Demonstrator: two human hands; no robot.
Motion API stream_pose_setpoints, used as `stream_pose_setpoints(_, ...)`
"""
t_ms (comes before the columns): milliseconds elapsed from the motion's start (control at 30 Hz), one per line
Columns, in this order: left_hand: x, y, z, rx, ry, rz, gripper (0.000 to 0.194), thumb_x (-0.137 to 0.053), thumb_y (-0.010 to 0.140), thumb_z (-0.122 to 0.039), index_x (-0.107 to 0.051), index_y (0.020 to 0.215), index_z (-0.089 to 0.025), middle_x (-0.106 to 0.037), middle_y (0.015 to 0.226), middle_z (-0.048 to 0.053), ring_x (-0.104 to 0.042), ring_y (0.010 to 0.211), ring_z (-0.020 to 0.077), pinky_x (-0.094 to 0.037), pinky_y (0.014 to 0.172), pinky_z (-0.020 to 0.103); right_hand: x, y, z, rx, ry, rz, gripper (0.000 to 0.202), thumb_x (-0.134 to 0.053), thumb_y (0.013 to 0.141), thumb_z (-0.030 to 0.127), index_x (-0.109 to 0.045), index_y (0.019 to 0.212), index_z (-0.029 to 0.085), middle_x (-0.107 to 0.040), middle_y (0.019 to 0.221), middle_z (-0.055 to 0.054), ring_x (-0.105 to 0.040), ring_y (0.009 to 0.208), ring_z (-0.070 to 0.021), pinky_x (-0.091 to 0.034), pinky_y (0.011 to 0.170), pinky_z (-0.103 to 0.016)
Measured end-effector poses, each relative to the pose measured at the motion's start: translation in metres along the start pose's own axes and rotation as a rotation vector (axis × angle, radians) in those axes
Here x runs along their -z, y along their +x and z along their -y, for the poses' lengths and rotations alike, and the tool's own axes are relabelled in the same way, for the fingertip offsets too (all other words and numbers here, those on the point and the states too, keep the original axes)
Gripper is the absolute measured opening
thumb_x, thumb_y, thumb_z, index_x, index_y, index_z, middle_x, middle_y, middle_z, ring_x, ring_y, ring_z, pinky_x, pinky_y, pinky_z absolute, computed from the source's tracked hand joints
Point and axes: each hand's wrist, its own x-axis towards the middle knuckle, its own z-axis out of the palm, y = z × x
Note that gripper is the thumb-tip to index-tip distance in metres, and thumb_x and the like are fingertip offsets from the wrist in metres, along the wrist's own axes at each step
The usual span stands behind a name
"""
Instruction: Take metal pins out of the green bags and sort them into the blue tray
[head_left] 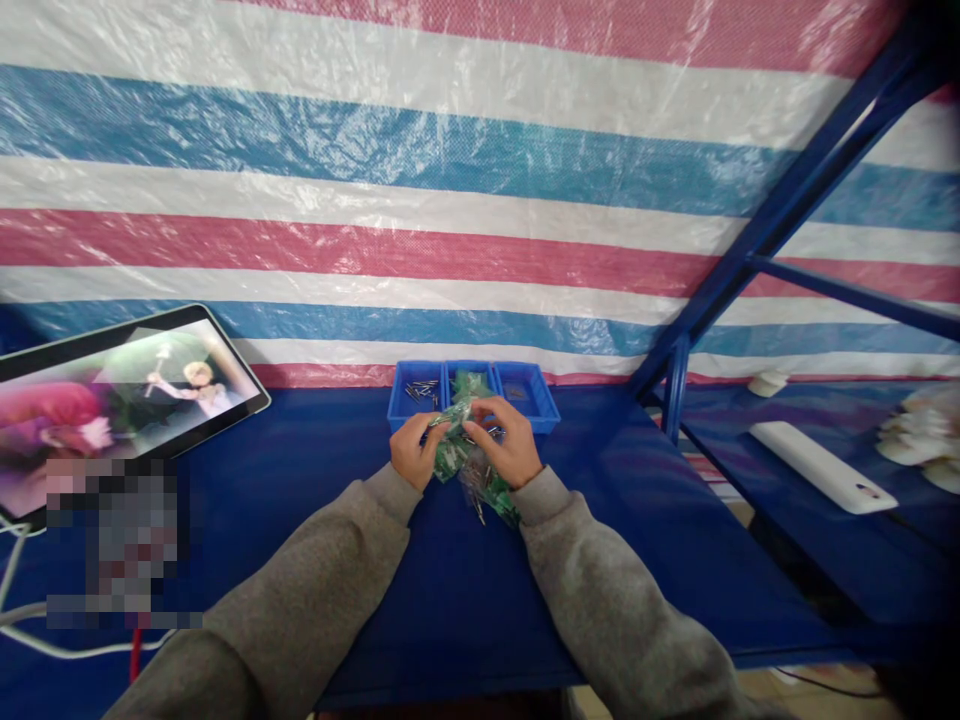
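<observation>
My left hand (415, 450) and my right hand (508, 440) are close together, both closed on a small clear plastic bag with green print (458, 411). Thumbs and fingertips pinch it from either side. Under and between the hands lie more green-printed bags (450, 458) and a loose pile of thin metal pieces (478, 490), partly covered by my right hand. Just behind stand three joined blue bins. Slim metal pieces lie in the left bin (395, 395), green bags fill the middle one, and the right bin (550, 398) holds something small and hard to make out.
At the left a tablet (259, 398) leans at an angle, with white cables (67, 652) and a blurred-out item near it. A blue metal frame (675, 340) rises at the right. Beyond it, a long white box (821, 468) rests on another blue surface. Striped plastic sheeting (450, 200) hangs behind the table.
</observation>
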Motion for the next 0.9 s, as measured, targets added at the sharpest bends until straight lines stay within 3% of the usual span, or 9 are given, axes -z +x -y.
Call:
stream_pose_setpoints(100,-0.0004,-0.0013,-0.0012,-0.012,-0.007,0.011,0.015,-0.053,0.087,-0.026,-0.064,0.090,-0.015,-0.065,0.073,0.003,-0.061,0.067,0.0136,-0.049,0.069,0.026,-0.0033,-0.0004,-0.0032,-0.043,-0.023,-0.001,0.019,-0.059,0.082,0.035,-0.062,0.091,0.019,-0.064,0.083,-0.003,-0.060,0.071,-0.0159,-0.050,0.063,-0.027)
stream_pose_setpoints(367,-0.0016,-0.0026,-0.0026,-0.006,-0.044,-0.077,0.022,-0.050,0.089,-0.024,-0.058,0.107,-0.014,-0.065,0.101,0.009,-0.063,0.091,0.0169,-0.052,0.079,0.028,-0.0043,-0.0021,-0.0034,-0.049,-0.079,-0.037,0.015,-0.059,0.082,0.033,-0.063,0.081,0.019,-0.064,0.073,-0.001,-0.059,0.064,-0.0147,-0.048,0.064,-0.027)
stream_pose_setpoints(567,-0.0032,-0.0032,-0.0029,0.028,-0.043,-0.172,0.021,-0.048,0.090,-0.028,-0.055,0.103,-0.013,-0.064,0.099,0.010,-0.065,0.086,0.0148,-0.053,0.075,0.025,-0.0024,-0.0018,-0.0042,-0.079,0.002,-0.039,0.031,-0.039,0.092,0.026,-0.052,0.120,0.021,-0.064,0.078,-0.001,-0.059,0.060,-0.0125,-0.050,0.062,-0.026)
stream_pose_setpoints(733,-0.0051,-0.0057,-0.0015,0.093,-0.111,-0.142,0.020,-0.049,0.090,-0.028,-0.053,0.104,-0.014,-0.063,0.093,0.007,-0.064,0.074,0.0117,-0.052,0.069,0.023,-0.0012,-0.0010,-0.0020,0.048,-0.029,-0.001,0.036,-0.048,0.084,0.016,-0.057,0.118,0.025,-0.055,0.114,-0.008,-0.059,0.085,-0.0156,-0.052,0.069,-0.029)
stream_pose_setpoints(900,-0.0004,-0.0051,-0.0034,0.087,-0.152,-0.061,0.020,-0.043,0.092,-0.027,-0.056,0.102,-0.015,-0.062,0.091,0.006,-0.062,0.074,0.0117,-0.051,0.069,0.023,-0.0009,-0.0005,-0.0020,0.114,-0.074,0.010,0.023,-0.051,0.083,0.015,-0.065,0.098,0.023,-0.055,0.112,-0.008,-0.057,0.097,-0.0192,-0.052,0.076,-0.033)
